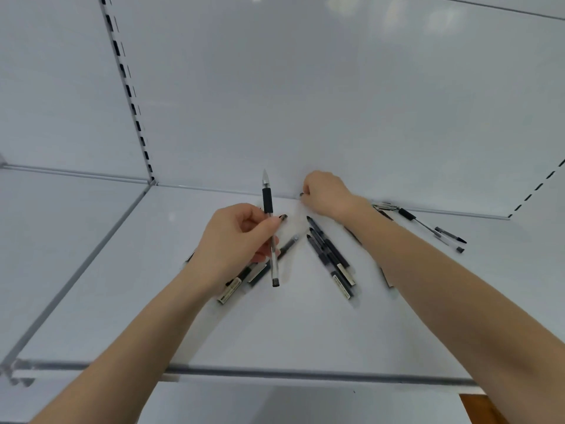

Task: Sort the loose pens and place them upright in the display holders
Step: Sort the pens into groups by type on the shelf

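Note:
My left hand (pixel 238 240) pinches a clear pen with a black grip (pixel 269 215), held upright with its tip pointing up. My right hand (pixel 325 194) is curled at the back of the white shelf (pixel 153 301), with the small dark end of something showing at its fingertips; what it holds is hidden. Two or three dark pens with labels (pixel 331 258) lie between my arms. More dark pens (pixel 260 270) lie partly under my left hand. No display holder is in view.
Several loose pens (pixel 434 229) lie at the back right, some hidden under my right forearm. A slotted upright (pixel 128 90) runs up the back panel at the left. The shelf's front rail (pixel 275 373) crosses below my arms.

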{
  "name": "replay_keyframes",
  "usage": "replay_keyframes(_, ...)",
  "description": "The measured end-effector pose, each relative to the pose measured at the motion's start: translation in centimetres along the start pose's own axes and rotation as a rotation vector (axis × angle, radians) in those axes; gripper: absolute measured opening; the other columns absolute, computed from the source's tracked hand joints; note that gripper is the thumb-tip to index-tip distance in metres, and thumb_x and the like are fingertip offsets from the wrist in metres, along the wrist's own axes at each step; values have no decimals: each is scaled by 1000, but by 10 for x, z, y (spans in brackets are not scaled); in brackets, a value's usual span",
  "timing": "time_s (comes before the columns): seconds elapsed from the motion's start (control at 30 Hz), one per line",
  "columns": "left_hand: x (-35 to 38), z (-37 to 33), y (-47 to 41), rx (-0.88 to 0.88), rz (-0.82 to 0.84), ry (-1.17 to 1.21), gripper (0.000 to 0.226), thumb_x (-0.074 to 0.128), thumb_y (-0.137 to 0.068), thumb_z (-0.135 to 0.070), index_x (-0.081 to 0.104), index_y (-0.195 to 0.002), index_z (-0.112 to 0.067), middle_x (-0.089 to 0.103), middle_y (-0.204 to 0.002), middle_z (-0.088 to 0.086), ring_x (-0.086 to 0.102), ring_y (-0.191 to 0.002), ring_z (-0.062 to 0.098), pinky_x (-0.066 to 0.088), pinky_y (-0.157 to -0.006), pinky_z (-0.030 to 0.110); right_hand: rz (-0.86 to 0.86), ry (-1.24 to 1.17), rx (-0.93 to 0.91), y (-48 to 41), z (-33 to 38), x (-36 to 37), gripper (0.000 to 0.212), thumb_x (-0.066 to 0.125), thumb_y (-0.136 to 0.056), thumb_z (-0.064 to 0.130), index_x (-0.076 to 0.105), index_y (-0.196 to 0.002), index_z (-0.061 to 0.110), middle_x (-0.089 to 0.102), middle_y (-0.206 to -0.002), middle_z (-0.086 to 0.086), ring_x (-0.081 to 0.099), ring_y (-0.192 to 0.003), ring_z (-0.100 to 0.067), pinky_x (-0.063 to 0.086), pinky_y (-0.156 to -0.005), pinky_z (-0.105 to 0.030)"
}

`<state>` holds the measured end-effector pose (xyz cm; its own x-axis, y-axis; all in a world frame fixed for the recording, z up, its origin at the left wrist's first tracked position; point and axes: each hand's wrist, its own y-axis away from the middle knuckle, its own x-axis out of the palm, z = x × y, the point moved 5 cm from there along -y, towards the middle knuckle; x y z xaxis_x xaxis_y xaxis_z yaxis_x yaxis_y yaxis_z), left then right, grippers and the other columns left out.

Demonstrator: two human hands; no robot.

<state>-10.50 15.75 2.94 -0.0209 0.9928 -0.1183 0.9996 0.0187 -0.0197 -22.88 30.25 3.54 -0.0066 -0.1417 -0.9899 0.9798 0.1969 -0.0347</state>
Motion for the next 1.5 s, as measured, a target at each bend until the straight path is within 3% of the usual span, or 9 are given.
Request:
replay_keyframes(0.07,1,-1,2,3,17,1,15,60,-87,-17,62,-78,-6,67,-62,5,58,-48,7,53,-54,23,-61,-240,13,10,-3,-15,18,45,-93,10,58,-102,3,60,-97,-12,55,-99,-30,42,-84,-33)
replay_keyframes(0.13,3,-2,3,15,44,-10,14,60,-87,-18,62,-79,-7,64,-62,6,58,-48,8,52,-52,24,-125,-678,29,29,-2,-35,28,48,-92,8,54,-119,2,63,-88,-6,63,-84,-21,51,-81,-31)
replay_keyframes(0.2,5,-4,5,37,61,-30,12,61,-85,-19,63,-78,-10,60,-59,3,57,-49,11,53,-56,33,-222,-1049,-5,50,-2,-56,22,52,-91,5,58,-112,4,61,-73,-2,64,-65,-9,54,-67,-21)
replay_keyframes(0.3,10,-7,9,78,73,-69,10,61,-85,-18,63,-76,-14,55,-57,2,54,-50,11,56,-61,38,-273,-1239,-58,75,1,-72,13,55,-89,3,60,-100,7,62,-76,-4,65,-62,-6,55,-64,-18)
replay_keyframes(0.7,11,-19,21,169,90,-159,9,61,-85,-17,62,-76,-18,53,-59,5,46,-42,3,52,-48,21,-239,-1147,-94,104,7,-74,13,57,-89,5,62,-92,16,65,-79,-3,67,-65,-5,55,-65,-16)
replay_keyframes(0.97,7,-21,26,196,17,-142,14,59,-86,-14,62,-72,-17,57,-45,-14,49,-40,-1,43,-43,14,-229,-1170,-118,115,20,-62,12,56,-88,1,62,-95,8,65,-72,-5,65,-64,-6,54,-65,-15)
replay_keyframes(1.23,13,-24,26,236,6,-147,20,58,-85,-10,62,-66,-15,56,-44,-13,47,-39,0,40,-41,12,-324,-1178,-85,122,17,-59,10,57,-87,0,62,-94,5,65,-70,-2,65,-59,-2,54,-63,-14)
replay_keyframes(1.4,18,-19,23,207,46,-188,20,62,-84,-15,62,-65,-19,58,-57,-3,51,-43,0,45,-43,15,-246,-1214,-62,125,6,-51,12,56,-89,2,62,-96,10,67,-74,-3,67,-65,-4,54,-65,-15)
replay_keyframes(1.5,9,-20,16,250,-41,-319,15,64,-79,-27,64,-64,-24,61,-53,-10,52,-48,2,43,-49,15,-230,-1206,-19,127,-6,-47,19,56,-89,7,60,-107,13,69,-77,-2,69,-71,-7,56,-69,-18)
